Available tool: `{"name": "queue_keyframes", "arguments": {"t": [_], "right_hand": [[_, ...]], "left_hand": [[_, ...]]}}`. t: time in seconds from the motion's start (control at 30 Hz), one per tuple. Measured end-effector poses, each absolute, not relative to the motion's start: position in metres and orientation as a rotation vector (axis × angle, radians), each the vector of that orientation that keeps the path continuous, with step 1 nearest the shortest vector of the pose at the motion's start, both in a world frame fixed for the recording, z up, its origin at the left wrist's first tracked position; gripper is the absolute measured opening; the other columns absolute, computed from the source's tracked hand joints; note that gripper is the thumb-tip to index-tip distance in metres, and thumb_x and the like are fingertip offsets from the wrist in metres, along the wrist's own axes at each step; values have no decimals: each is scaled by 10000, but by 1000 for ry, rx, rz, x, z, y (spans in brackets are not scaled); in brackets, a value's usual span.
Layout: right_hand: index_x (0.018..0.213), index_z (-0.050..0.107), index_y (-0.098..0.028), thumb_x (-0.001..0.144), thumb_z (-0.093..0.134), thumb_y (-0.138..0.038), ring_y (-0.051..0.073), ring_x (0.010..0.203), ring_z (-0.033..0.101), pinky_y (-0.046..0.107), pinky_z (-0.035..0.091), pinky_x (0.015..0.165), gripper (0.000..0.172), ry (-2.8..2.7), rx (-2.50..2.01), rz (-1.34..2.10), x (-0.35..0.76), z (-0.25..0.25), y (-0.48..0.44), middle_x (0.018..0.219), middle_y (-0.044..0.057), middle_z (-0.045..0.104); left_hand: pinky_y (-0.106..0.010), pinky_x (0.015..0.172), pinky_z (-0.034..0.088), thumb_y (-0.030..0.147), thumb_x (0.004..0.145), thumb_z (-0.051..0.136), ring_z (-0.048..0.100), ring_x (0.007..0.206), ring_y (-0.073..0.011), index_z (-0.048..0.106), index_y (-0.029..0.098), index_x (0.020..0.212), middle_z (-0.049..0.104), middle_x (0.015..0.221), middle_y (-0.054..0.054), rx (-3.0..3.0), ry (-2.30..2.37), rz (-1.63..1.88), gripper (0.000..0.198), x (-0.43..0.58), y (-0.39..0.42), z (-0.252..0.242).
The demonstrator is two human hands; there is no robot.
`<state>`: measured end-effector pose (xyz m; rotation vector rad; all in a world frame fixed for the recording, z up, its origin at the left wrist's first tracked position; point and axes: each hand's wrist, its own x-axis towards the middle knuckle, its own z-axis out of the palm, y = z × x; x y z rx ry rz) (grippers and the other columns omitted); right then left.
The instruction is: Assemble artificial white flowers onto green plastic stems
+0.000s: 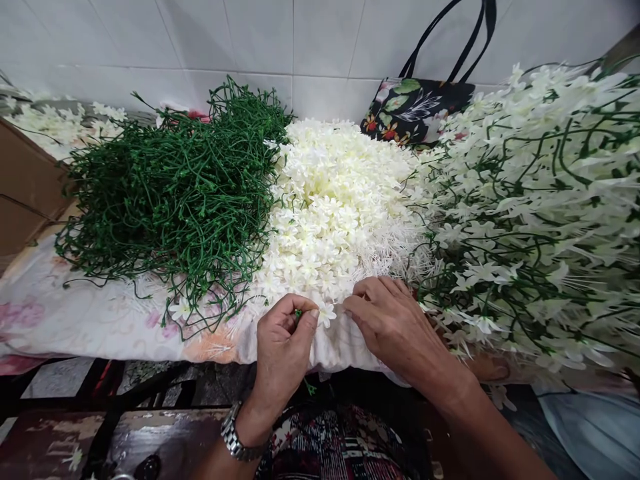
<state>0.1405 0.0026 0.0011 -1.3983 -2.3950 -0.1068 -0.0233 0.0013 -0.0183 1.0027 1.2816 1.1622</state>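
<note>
My left hand, with a metal watch at the wrist, pinches a white artificial flower between thumb and forefinger. A bit of green shows between its fingers, and a green stem tip hangs below the hand. To the right of the flower, my right hand has its thumb and fingers pressed together; whatever they hold is hidden. Beyond both hands lies a heap of loose white blossoms. Thin white stamens lie just behind my right hand.
Green plastic stems form a large tangle on the left. Assembled white flower sprays are piled high on the right. A black floral bag leans on the tiled wall. A cardboard box stands far left on the flowered cloth.
</note>
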Motion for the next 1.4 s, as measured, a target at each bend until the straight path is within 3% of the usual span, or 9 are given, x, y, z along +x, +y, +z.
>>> {"name": "queue_keyframes", "arguments": {"t": [0.23, 0.4, 0.63, 0.93, 1.23, 1.4], "right_hand": [[808, 525, -151, 896, 440, -121, 153, 723, 497, 290, 388, 674, 126, -2065, -1255, 254, 139, 9, -7, 731, 36, 541], [815, 518, -165, 880, 464, -113, 125, 667, 512, 254, 399, 639, 100, -1975, -1283, 204, 134, 11, -6, 705, 7, 561], [839, 549, -161, 863, 460, -79, 114, 686, 543, 229, 442, 628, 123, -1893, -1198, 384, 125, 18, -12, 720, 14, 573], [856, 533, -176, 809, 485, -64, 125, 654, 578, 234, 472, 588, 130, -1778, -1229, 237, 111, 5, -14, 711, 13, 608], [961, 530, -171, 807, 479, -71, 123, 664, 587, 224, 489, 599, 191, -1763, -1243, 255, 112, 2, -16, 711, 4, 604], [962, 567, -183, 815, 477, -71, 116, 634, 561, 225, 470, 566, 206, -1755, -1196, 383, 114, 1, -20, 705, -1, 593]], "left_hand": [[-167, 410, 227, 235, 736, 627, 308, 430, -44, 629, 155, 707, 398, 492, 72, 921, 1238, 1260, 85, -24, -2, -20], [-173, 430, 277, 228, 742, 646, 345, 450, -47, 652, 158, 725, 464, 537, 55, 947, 1238, 1327, 73, -22, -4, -21], [-184, 448, 313, 247, 785, 619, 369, 468, -64, 650, 168, 751, 487, 555, 48, 1027, 1268, 1354, 92, -22, -6, -18], [-224, 588, 445, 190, 795, 590, 581, 701, -147, 655, 183, 744, 619, 737, -16, 1233, 1293, 1414, 83, -15, -13, -12], [-229, 675, 479, 63, 778, 571, 612, 751, -142, 666, 202, 767, 659, 778, -16, 1626, 1198, 1512, 169, -19, -15, -11], [-245, 690, 484, 93, 785, 587, 617, 797, -161, 686, 214, 849, 673, 829, -34, 1528, 1054, 1536, 169, -23, -20, -17]]}}
